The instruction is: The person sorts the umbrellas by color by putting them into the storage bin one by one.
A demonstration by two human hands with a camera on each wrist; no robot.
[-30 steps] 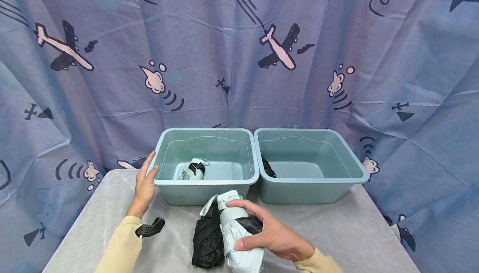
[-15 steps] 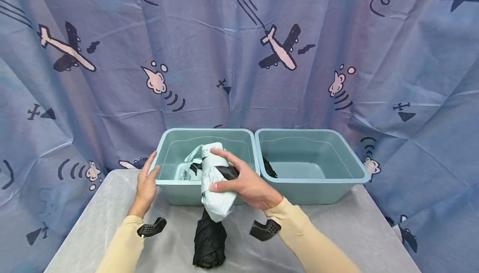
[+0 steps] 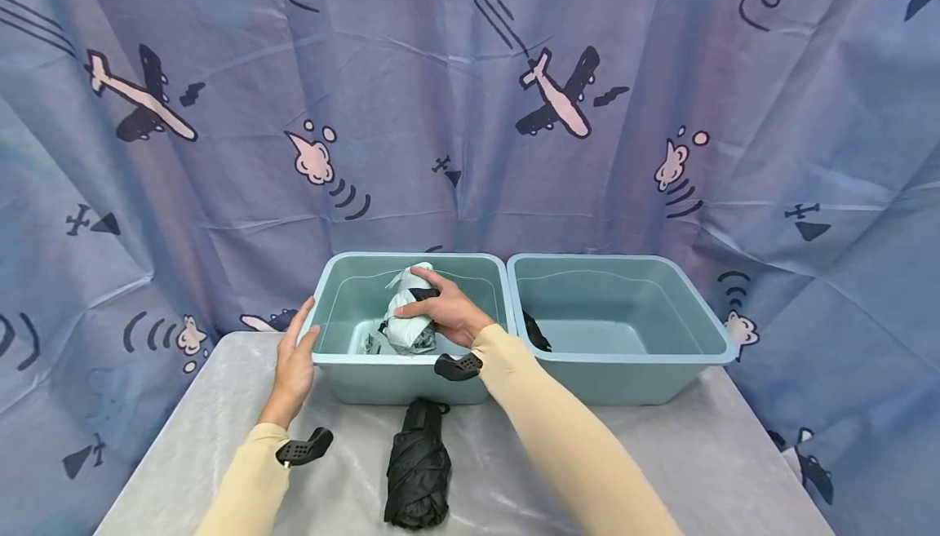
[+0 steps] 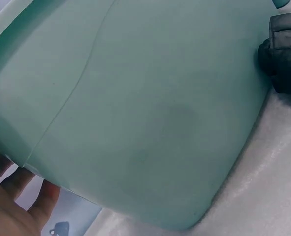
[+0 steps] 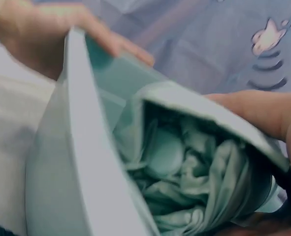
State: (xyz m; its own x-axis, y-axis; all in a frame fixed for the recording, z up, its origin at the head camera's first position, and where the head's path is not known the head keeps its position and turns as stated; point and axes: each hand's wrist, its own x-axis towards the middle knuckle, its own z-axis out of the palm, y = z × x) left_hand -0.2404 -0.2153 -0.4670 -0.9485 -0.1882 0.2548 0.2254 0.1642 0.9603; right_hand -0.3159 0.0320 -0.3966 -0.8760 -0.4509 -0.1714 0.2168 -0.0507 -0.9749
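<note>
My right hand [image 3: 451,307] grips a pale mint folded umbrella [image 3: 408,330] with a black band, thumb on one side and fingers on the other. It is inside the left bin [image 3: 352,359], below rim height. In the right wrist view, the gathered fabric end of this umbrella [image 5: 204,172] faces the camera. Another pale folded thing [image 3: 373,345] lies beneath, mostly hidden. My left hand [image 3: 292,369] rests against the left bin's left side, fingers extended along the rim. A black folded umbrella [image 3: 419,471] lies on the table in front of the left bin.
A matching right bin [image 3: 624,358] stands beside the left one, with a black item [image 3: 536,332] partly hidden behind its left wall. Both stand on a grey cloth-covered table [image 3: 698,454]. A blue patterned curtain [image 3: 470,112] hangs close behind.
My right hand has lifted the pale umbrella from beside the black one on the table, carried it forward over the rim and lowered it into the left bin. The left hand stays at the bin's side.
</note>
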